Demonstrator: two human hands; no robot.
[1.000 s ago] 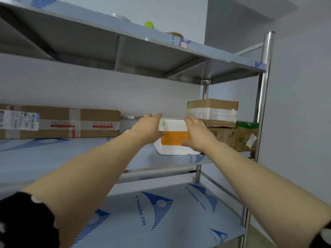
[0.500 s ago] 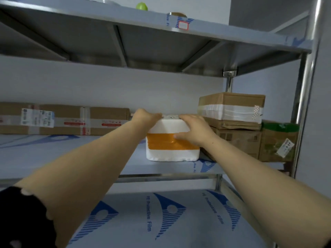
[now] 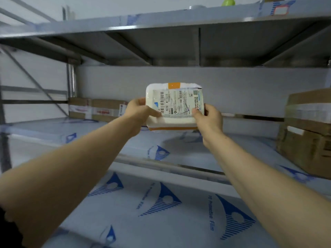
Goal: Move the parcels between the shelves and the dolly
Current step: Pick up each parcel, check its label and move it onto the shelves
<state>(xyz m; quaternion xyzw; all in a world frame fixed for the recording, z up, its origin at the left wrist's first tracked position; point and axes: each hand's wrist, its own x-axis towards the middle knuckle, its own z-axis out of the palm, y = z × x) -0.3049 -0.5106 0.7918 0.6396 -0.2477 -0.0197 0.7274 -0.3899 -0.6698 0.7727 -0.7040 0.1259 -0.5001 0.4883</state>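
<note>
Both hands are holding a white foam parcel (image 3: 174, 104) up in front of the shelving. The left hand (image 3: 138, 113) is gripping the parcel's left edge, its fingers (image 3: 154, 113) curling round that side with the thumb lying across the lower left corner of the shipping label. The right hand (image 3: 207, 119) is gripping the right edge in the same way, its fingers (image 3: 196, 113) pinching the label's lower right corner. The parcel is sitting between the two sets of fingers, tilting so that its labelled face is turning toward the camera, with an orange strip of tape showing at the top edge and along the bottom.

Below the fingers the middle shelf (image 3: 197, 153) is lying under its blue-printed protective film, and the parcel appears to be hanging just clear of it. Further below, nearer the forearms, the lower shelf (image 3: 161, 221) is showing the same film. Above the fingers the upper shelf (image 3: 179, 22) is spanning the view, a green object (image 3: 228, 1) resting on top.

Left of the left fingers, further back, a long cardboard box (image 3: 96, 110) is lying on the middle shelf. Well apart to the right of the right fingers, stacked cardboard boxes (image 3: 308, 133) are standing on the same shelf.
</note>
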